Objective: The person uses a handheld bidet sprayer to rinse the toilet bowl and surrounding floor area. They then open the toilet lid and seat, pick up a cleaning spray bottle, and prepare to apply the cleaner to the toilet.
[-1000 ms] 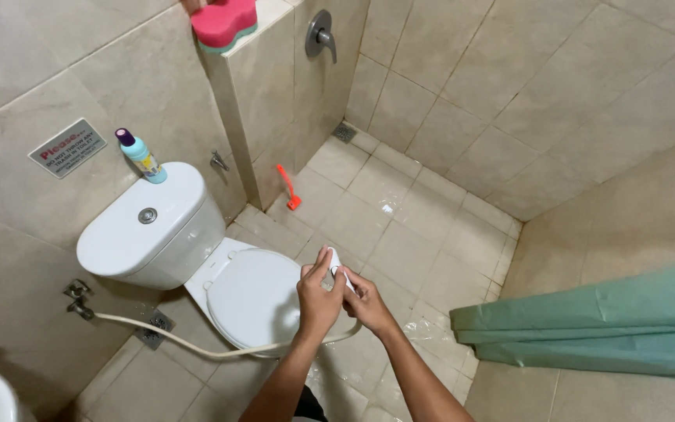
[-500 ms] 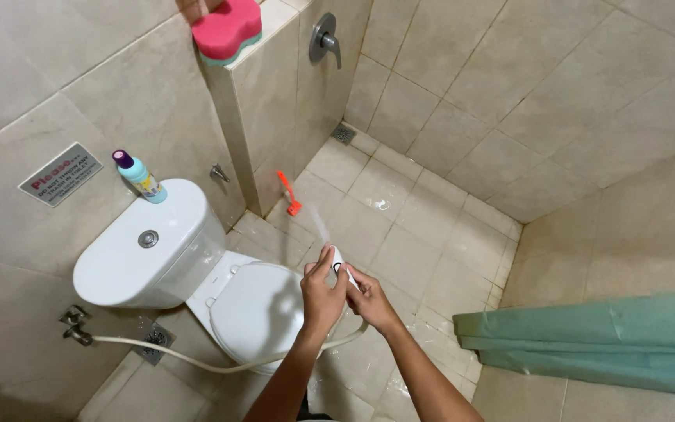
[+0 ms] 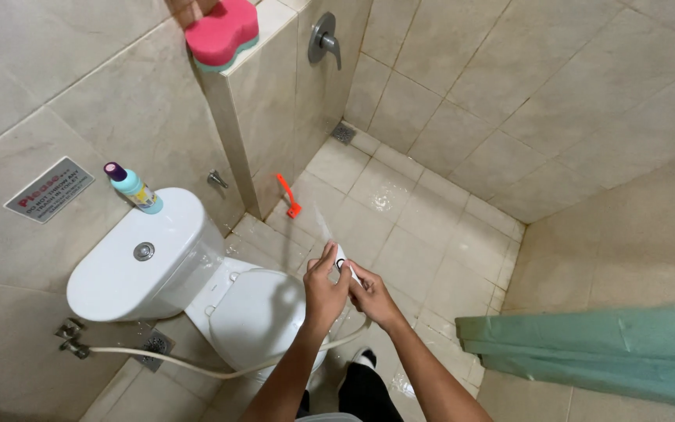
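My left hand [image 3: 323,295] and my right hand [image 3: 371,297] both grip a white bidet sprayer head [image 3: 341,263] held over the floor just right of the toilet. A thin jet of water [image 3: 323,225] shoots from it toward the wet floor tiles [image 3: 384,195]. The sprayer's white hose [image 3: 189,363] runs from my hands around the front of the bowl to a wall valve [image 3: 70,337] at lower left. The white toilet [image 3: 197,289] has its lid shut.
A teal spray bottle with a purple cap [image 3: 132,187] stands on the cistern. A pink sponge [image 3: 222,33] lies on the partition wall top. An orange brush [image 3: 289,195] lies on the floor. A floor drain [image 3: 344,133], shower valve [image 3: 323,39] and green curtain [image 3: 603,352] are nearby.
The view has shifted slightly; my hands hold the sprayer in the same grip, and the water jet now points toward the floor near the orange brush.
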